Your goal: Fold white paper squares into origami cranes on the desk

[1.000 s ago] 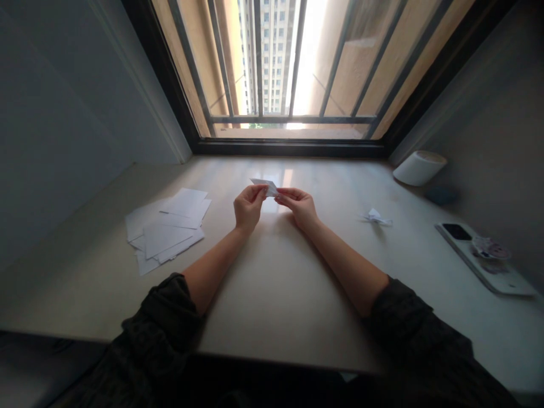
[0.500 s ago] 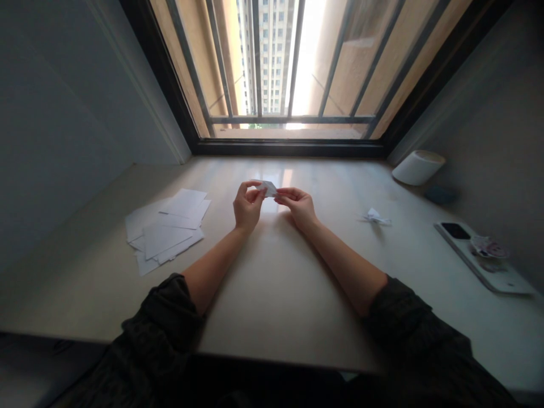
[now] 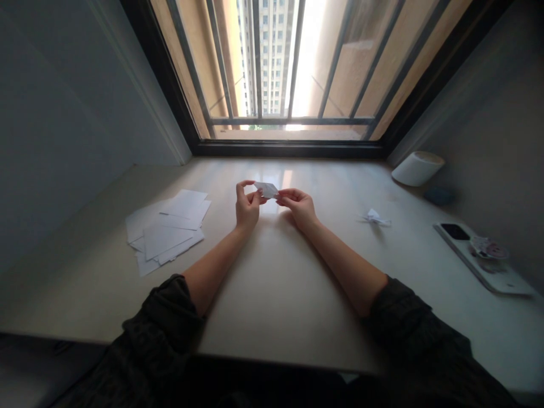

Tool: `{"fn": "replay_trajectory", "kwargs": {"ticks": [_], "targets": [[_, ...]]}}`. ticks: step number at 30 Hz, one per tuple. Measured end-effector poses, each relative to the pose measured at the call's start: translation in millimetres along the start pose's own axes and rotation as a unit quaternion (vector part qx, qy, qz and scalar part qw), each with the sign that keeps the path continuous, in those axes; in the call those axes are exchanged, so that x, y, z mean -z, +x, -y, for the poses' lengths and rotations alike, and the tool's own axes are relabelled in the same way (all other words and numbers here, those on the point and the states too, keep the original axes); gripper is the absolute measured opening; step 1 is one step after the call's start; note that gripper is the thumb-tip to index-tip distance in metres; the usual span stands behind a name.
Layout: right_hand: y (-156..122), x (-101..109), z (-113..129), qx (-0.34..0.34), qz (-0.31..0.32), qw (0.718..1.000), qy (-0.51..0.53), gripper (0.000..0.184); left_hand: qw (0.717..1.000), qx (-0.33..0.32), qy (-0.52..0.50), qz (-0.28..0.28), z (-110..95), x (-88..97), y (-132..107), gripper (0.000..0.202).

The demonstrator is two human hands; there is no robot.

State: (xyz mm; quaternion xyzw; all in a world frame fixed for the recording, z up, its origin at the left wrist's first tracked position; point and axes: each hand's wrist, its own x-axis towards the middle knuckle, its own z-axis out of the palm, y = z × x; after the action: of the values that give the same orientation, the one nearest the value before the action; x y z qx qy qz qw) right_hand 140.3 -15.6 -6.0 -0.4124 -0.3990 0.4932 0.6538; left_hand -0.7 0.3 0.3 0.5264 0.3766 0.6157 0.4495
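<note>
A small folded piece of white paper [image 3: 266,188] is held just above the pale tabletop [image 3: 272,283], in front of the window. My left hand [image 3: 247,205] pinches its left end between thumb and forefinger. My right hand [image 3: 298,205] pinches its right end with closed fingers. Both forearms stretch forward from dark sleeves at the bottom of the view.
A loose stack of white paper sheets [image 3: 168,229] lies at the left. A small folded paper figure [image 3: 375,217] sits at the right. Further right are a white roll [image 3: 417,168], a phone [image 3: 455,231] on a flat white tray [image 3: 505,279], and the barred window [image 3: 289,73] behind.
The folded paper has turned slightly between my fingers, and my left thumb and forefinger have shifted their pinch on it. Both hands stay in the same place.
</note>
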Motion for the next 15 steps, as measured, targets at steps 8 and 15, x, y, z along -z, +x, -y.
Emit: {"fn": "replay_trajectory", "kwargs": {"ticks": [8, 15], "targets": [[-1.1, 0.7, 1.0, -0.005, 0.006, 1.000, -0.018, 0.037, 0.998, 0.006, -0.031, 0.050, -1.2, -1.0, -1.3, 0.076], [-2.1, -1.0, 1.0, 0.019, 0.004, 0.999, -0.032, 0.038, 0.997, 0.060, -0.042, 0.032, 1.0, 0.8, 1.8, 0.068]]}}
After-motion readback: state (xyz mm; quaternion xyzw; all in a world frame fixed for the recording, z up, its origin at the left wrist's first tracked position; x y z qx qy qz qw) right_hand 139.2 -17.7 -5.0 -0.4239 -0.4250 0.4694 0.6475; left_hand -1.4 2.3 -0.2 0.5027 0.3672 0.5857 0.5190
